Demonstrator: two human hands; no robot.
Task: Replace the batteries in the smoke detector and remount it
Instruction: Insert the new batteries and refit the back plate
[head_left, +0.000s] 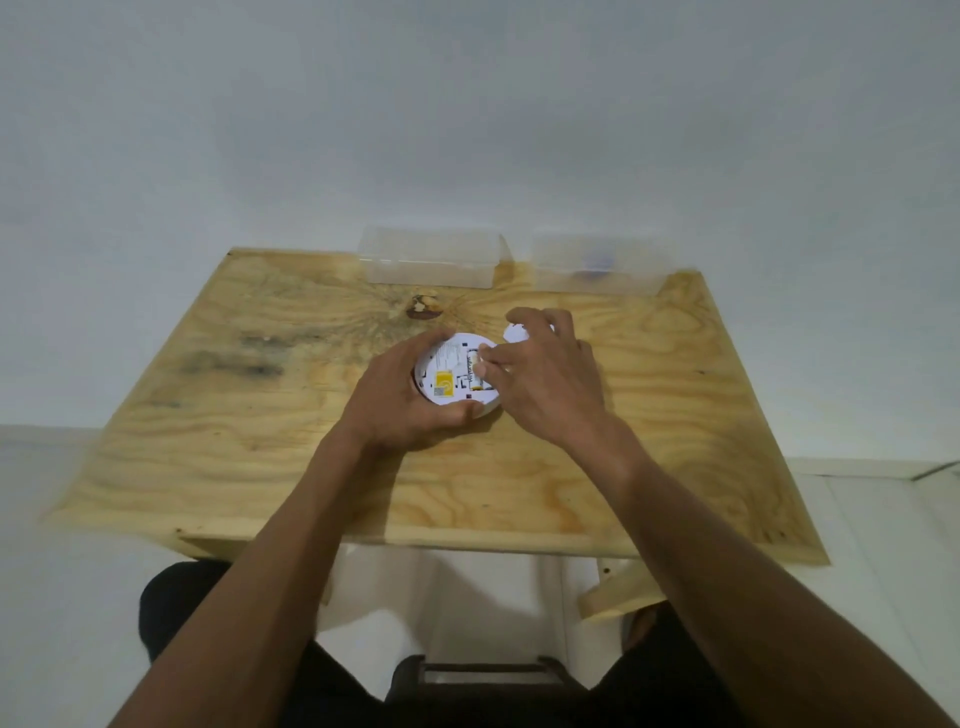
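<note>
A round white smoke detector (447, 382) lies back-side up on the plywood table (260, 441), showing a yellow label and an open battery bay. My left hand (400, 400) grips its left and near rim. A battery (475, 376) lies in the bay, and the thumb and forefinger of my right hand (545, 374) touch it from the right. A white mounting plate (514, 332) sits on the table just behind my right hand, partly hidden by its fingers.
Two clear plastic boxes stand at the table's far edge: one (431, 260) at centre, another (597, 265) to the right with something dark blue inside. A white wall rises behind. A wooden table leg (618, 592) and my dark-clothed legs show below the near edge.
</note>
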